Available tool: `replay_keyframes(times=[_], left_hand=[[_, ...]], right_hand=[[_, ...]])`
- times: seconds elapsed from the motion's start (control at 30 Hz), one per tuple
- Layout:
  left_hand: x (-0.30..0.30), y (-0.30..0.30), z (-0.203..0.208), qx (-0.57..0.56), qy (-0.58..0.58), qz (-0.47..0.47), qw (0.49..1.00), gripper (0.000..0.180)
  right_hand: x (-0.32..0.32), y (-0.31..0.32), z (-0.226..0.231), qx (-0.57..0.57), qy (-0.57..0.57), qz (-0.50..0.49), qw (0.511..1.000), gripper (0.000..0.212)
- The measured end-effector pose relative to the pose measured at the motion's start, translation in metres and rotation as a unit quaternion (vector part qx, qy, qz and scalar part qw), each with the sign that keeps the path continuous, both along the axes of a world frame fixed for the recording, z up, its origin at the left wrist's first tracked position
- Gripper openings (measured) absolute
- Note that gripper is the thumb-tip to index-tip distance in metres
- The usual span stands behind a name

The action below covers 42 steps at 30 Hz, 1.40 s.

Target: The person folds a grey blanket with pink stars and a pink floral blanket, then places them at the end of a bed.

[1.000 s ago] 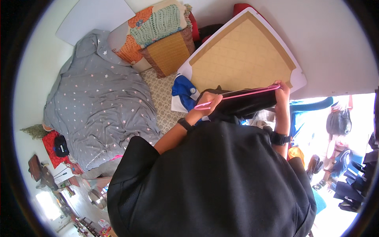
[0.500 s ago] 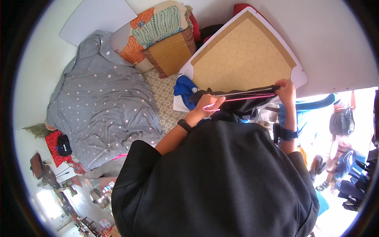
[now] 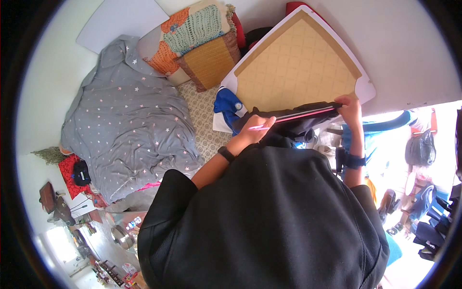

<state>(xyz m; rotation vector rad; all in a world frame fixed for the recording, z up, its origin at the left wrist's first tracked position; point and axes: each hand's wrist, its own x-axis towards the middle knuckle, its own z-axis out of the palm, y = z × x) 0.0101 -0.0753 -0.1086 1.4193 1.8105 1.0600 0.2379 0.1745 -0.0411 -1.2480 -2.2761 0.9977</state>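
My left hand (image 3: 255,129) is closed around a thin pink clothes hanger (image 3: 259,128) and the near end of a black garment (image 3: 308,111). Most of the hanger is hidden by my fingers and the cloth; its straight bar runs along the garment beside a thin white line. At the other end, my right hand (image 3: 350,111) pinches the garment's edge between thumb and fingers. The black cloth is stretched between both hands, and its lower part hangs in front of my chest. What kind of garment it is, I cannot tell.
Behind the garment leans a white-rimmed panel (image 3: 298,58) with a tan inside. A blue and white garment (image 3: 226,106) lies left of my left hand. Further left are a grey starry blanket (image 3: 130,120) and patterned cushions (image 3: 209,62). A dark plastic bag (image 3: 420,148) hangs at the right.
The pink hanger has tilted, so its bar now lies close along the garment's white line and its end by my left hand looks flatter. Both hands keep their grip.
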Motion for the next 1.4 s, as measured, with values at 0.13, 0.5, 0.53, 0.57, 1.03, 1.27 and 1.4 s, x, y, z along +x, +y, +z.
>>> replay_keyframes(times=[0.13, 0.5, 0.53, 0.57, 1.03, 1.27, 1.4], left_hand=[[0.007, 0.005, -0.009, -0.069, 0.116, -0.051, 0.99, 0.057], [0.006, 0.026, 0.104, 0.042, 0.126, 0.059, 0.989, 0.024], [0.007, 0.028, 0.109, 0.109, 0.124, 0.059, 0.985, 0.024], [0.008, 0.028, 0.116, 0.176, 0.124, 0.057, 0.975, 0.025], [-0.008, -0.051, 0.014, 0.159, 0.266, 0.118, 0.943, 0.069], [0.06, -0.136, -0.186, -0.298, 0.177, -0.155, 0.925, 0.08], [0.091, -0.143, -0.213, -0.246, 0.097, -0.203, 0.943, 0.067]], right_hand=[[-0.009, -0.016, 0.003, 0.024, -0.007, 0.01, 1.0, 0.027], [-0.009, -0.057, 0.037, 0.235, -0.072, 0.196, 0.949, 0.053], [-0.013, -0.055, 0.038, 0.27, -0.072, 0.184, 0.942, 0.044], [-0.014, -0.056, 0.043, 0.29, -0.06, 0.165, 0.941, 0.034], [0.098, -0.026, 0.113, 0.257, -0.038, -0.336, 0.905, 0.037], [0.215, -0.093, 0.167, 0.093, 0.307, -0.387, 0.865, 0.037], [0.305, -0.156, 0.175, 0.194, 0.282, -0.489, 0.802, 0.042]])
